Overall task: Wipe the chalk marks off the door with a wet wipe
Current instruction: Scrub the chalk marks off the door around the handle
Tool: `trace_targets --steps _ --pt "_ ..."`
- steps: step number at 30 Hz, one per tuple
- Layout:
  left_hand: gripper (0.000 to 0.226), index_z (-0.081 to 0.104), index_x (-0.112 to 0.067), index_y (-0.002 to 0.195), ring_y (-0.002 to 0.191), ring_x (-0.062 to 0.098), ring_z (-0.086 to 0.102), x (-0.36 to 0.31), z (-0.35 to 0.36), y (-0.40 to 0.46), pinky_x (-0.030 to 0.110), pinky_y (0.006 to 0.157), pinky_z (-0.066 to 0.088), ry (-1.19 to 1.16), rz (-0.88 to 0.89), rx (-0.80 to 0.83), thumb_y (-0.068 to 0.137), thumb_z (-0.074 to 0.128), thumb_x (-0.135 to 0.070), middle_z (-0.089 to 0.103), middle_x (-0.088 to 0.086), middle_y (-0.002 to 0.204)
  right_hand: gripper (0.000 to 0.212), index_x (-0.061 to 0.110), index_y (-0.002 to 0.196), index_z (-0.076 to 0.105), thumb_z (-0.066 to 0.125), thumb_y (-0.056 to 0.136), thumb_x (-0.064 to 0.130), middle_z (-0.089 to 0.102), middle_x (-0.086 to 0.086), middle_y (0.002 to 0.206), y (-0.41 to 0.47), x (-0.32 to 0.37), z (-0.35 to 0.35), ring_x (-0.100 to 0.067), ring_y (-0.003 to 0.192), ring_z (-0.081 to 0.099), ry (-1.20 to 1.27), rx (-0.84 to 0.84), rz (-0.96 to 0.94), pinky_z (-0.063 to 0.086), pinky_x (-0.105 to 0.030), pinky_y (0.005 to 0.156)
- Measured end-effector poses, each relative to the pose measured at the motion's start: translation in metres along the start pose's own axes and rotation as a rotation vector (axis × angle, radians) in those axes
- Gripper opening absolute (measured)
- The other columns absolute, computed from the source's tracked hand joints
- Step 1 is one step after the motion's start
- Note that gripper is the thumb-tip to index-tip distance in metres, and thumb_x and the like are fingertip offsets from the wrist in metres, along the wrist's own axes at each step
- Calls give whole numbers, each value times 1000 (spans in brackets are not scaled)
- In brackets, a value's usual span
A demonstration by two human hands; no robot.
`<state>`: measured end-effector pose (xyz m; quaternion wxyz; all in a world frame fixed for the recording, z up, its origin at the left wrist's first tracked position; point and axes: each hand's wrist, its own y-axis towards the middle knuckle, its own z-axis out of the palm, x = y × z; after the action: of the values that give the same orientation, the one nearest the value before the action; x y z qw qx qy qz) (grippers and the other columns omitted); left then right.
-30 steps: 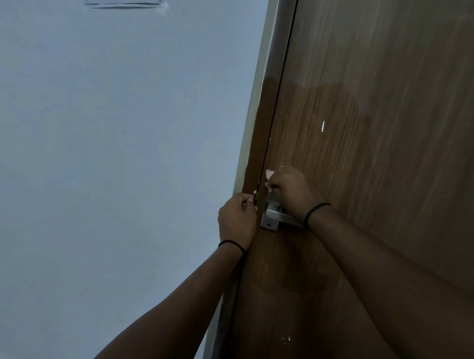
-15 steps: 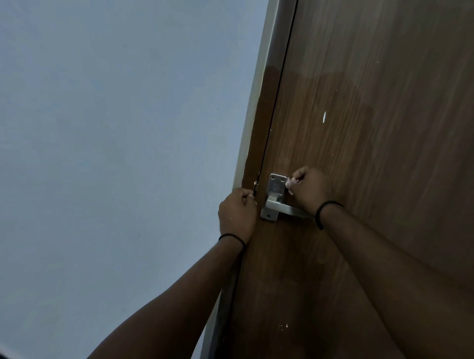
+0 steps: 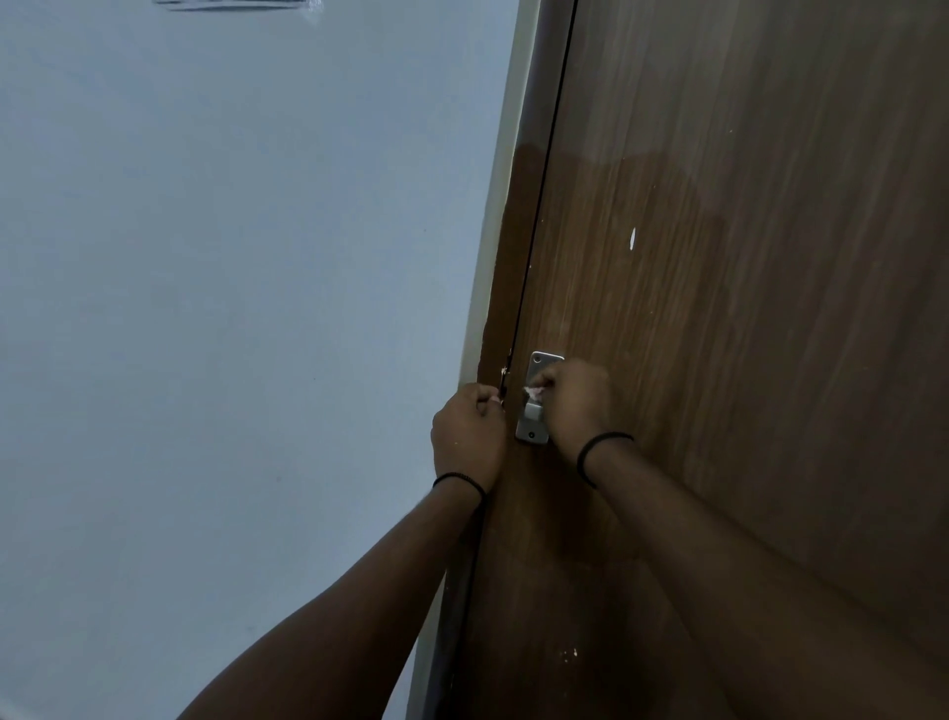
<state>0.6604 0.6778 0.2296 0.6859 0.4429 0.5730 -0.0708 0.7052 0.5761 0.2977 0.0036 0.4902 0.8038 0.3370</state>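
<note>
A brown wooden door [image 3: 744, 308] fills the right half of the head view. My right hand [image 3: 575, 401] grips a small crumpled white wet wipe [image 3: 534, 393] and holds it against the silver handle plate [image 3: 536, 406]. My left hand [image 3: 470, 437] is curled into a fist at the door's edge, its fingers by the latch gap; whether it holds anything cannot be told. A darker damp patch covers the door around and above the handle. One white mark [image 3: 632, 239] shows above the hands, and small white specks [image 3: 567, 654] lie low on the door.
A pale blue wall [image 3: 231, 334] takes up the left half. The door frame [image 3: 495, 246] runs diagonally between wall and door. A dark strip [image 3: 236, 4] crosses the wall at the top edge.
My right hand with the wipe slid from right of the handle plate back left onto it, after first moving right. My left hand stayed at the door edge.
</note>
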Motion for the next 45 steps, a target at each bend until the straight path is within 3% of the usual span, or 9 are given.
trace_targets --steps 8,14,18,22,27,32,35,38,45 --pt "20 68 -14 108 89 22 68 10 4 -3 42 88 57 52 -6 4 98 51 -18 72 5 101 43 13 136 54 52 95 1 51 -5 144 -21 -11 -2 -20 134 46 -333 251 -391 33 -29 112" --pt "19 68 -14 107 88 22 69 14 5 -4 42 86 58 51 8 3 98 51 -17 73 5 100 47 14 140 50 50 96 -4 48 -5 147 -39 -64 -19 -19 137 44 -135 136 -514 29 -27 117" --pt "18 68 -13 106 88 21 69 15 7 -4 38 84 58 41 20 7 97 51 -17 72 4 99 35 5 116 70 65 85 -11 69 -11 120 -56 -86 -35 -24 112 66 -31 -90 -579 51 -39 99" --pt "15 68 -17 104 85 7 60 15 10 -9 8 70 40 85 104 -59 97 55 -19 72 0 99 20 11 96 78 69 85 -3 76 -2 94 -66 -88 -51 -9 86 69 139 -227 -400 52 -14 77" --pt "13 66 -19 104 87 6 59 6 14 -12 4 68 33 81 153 -54 96 56 -21 70 -2 100 12 19 97 65 67 90 9 69 3 90 -56 -61 -45 -9 83 66 487 -114 -121 54 -24 68" --pt "15 67 -18 106 88 7 60 5 8 -11 5 69 35 86 161 -61 96 56 -20 71 -1 102 9 16 92 76 70 88 11 74 3 95 -48 -53 -28 -2 85 62 266 -83 -157 46 -14 72" --pt "16 67 -18 107 89 8 61 10 3 -11 7 71 38 102 153 -61 96 55 -20 71 -1 103 18 8 104 76 66 90 2 75 -5 104 -56 -64 -26 -15 95 69 75 -163 -416 52 -30 88" --pt "16 67 -18 106 88 6 59 14 0 -10 5 70 36 103 137 -58 96 55 -20 71 -2 102 30 9 123 67 64 93 8 70 -10 120 -62 -80 -26 -27 112 66 -223 -169 -525 49 -46 99" --pt "16 67 -18 107 86 4 58 21 2 -7 3 69 33 128 153 -45 96 55 -20 72 -1 103 49 22 150 35 43 102 19 41 -2 153 -53 -64 -5 -21 144 35 -526 -70 -560 18 -43 120"
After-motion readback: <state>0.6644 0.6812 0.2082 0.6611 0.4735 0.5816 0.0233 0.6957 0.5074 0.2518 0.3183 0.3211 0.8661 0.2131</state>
